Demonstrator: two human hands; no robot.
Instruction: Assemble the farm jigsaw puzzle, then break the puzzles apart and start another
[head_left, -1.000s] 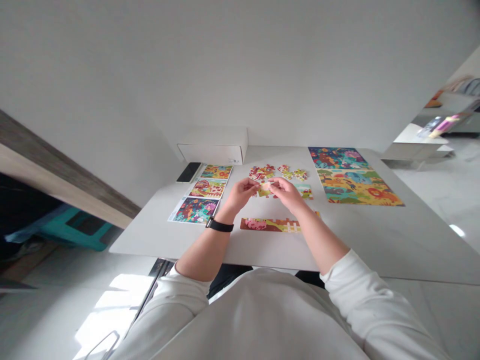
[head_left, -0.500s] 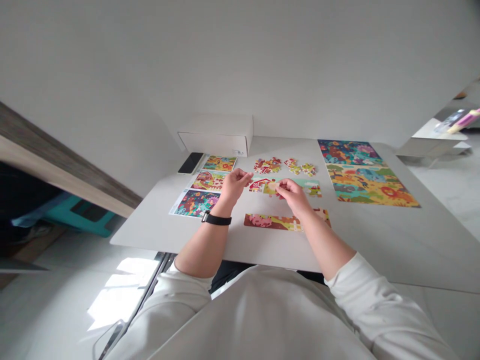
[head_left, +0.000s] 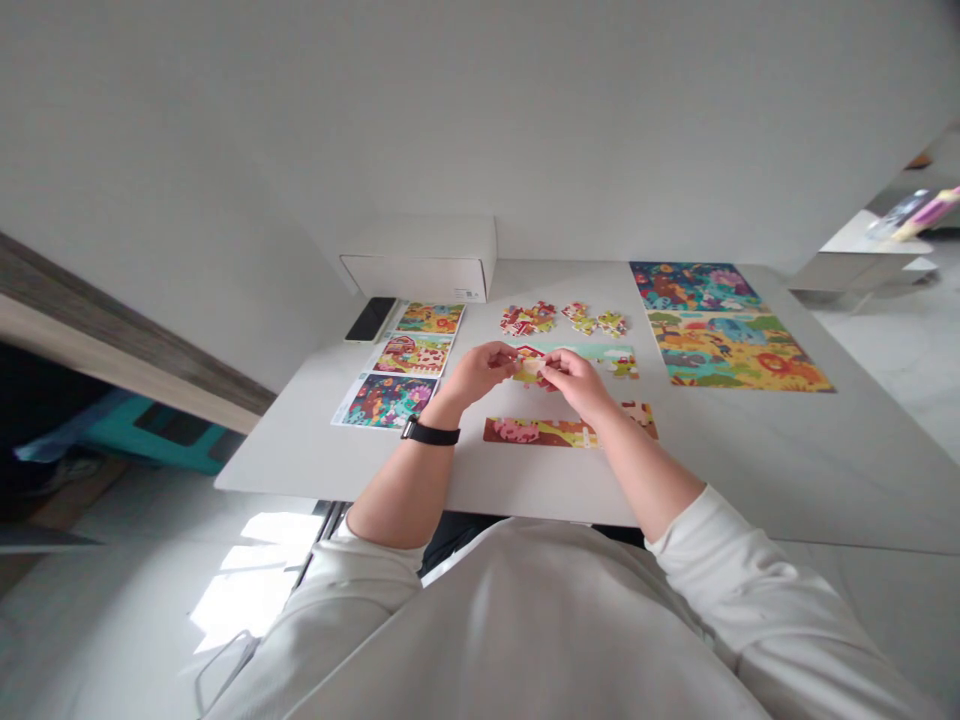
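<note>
A small pale tan puzzle piece is pinched between my left hand and my right hand, each with its fingers closed at one side of it. Both hands hover over a partly joined puzzle strip in green with a red barn, and they hide much of it. Nearer to me lies a second joined strip with a pink pig; my right forearm crosses its right part. Beyond the hands sit a heap of loose puzzle pieces and a smaller group of pieces.
Picture cards lie in a column on the left, beside a phone. A white box stands at the wall. Two finished-looking pictures are on the right of the white table.
My left hand has moved right to meet my right hand at the piece, so the gap between them has narrowed. The whole view has shifted slightly.
</note>
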